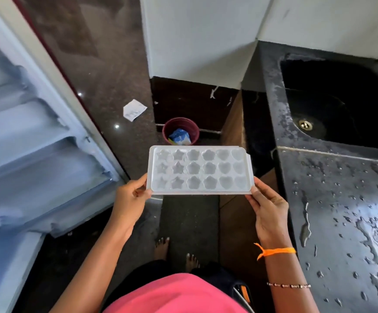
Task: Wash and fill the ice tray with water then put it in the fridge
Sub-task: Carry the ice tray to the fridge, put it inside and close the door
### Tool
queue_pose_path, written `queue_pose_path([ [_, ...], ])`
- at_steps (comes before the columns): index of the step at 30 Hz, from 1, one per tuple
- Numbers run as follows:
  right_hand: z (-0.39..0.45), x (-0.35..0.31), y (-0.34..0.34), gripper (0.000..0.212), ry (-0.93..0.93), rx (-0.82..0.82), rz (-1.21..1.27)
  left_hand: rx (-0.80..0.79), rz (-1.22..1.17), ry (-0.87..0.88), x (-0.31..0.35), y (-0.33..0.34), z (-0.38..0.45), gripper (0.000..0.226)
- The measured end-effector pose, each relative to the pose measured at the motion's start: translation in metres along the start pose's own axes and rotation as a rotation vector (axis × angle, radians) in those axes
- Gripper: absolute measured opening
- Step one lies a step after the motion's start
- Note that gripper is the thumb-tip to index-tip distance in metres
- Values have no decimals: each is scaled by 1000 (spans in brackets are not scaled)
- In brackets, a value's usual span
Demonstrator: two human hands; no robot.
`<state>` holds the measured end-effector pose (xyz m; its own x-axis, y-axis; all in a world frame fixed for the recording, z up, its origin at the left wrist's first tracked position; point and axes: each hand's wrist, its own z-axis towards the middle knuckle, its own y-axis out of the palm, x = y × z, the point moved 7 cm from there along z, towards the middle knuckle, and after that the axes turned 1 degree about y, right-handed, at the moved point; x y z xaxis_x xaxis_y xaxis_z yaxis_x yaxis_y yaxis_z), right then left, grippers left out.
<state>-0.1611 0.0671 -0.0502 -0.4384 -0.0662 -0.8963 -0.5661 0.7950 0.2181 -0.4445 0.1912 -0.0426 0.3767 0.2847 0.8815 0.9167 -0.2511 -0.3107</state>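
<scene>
currently i hold the ice tray (199,170) level between fridge door (36,143) and sink (337,102), left hand (131,197) and right hand (269,208) pinching its near corners; light, stiff plastic, probably wet and slippery.

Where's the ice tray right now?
The ice tray is mid-frame in the head view, held level between the left hand and right hand, with the open fridge door left and sink right.

I see the white ice tray (200,170) held flat, with star, flower and heart holes, beside the open fridge door (32,141).
</scene>
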Motion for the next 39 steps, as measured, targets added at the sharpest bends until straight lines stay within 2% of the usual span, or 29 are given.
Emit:
queue_pose_path([
  [9, 4, 13, 51, 25, 102, -263, -152, 278, -159, -132, -40, -35, -58, 49],
  [20, -35, 64, 123, 23, 249, -586, -302, 615, -282, -302, -94, -89, -135, 51],
  [25, -78, 96, 182, 21, 289, -776, -383, 781, -362, -363, -127, -134, -171, 49],
  [28, -97, 106, 207, 24, 296, -829, -379, 841, -403, -377, -136, -151, -183, 47],
  [39, -209, 171, 332, 27, 322, -1148, -479, 1163, -544, -354, -172, -252, -245, 45],
])
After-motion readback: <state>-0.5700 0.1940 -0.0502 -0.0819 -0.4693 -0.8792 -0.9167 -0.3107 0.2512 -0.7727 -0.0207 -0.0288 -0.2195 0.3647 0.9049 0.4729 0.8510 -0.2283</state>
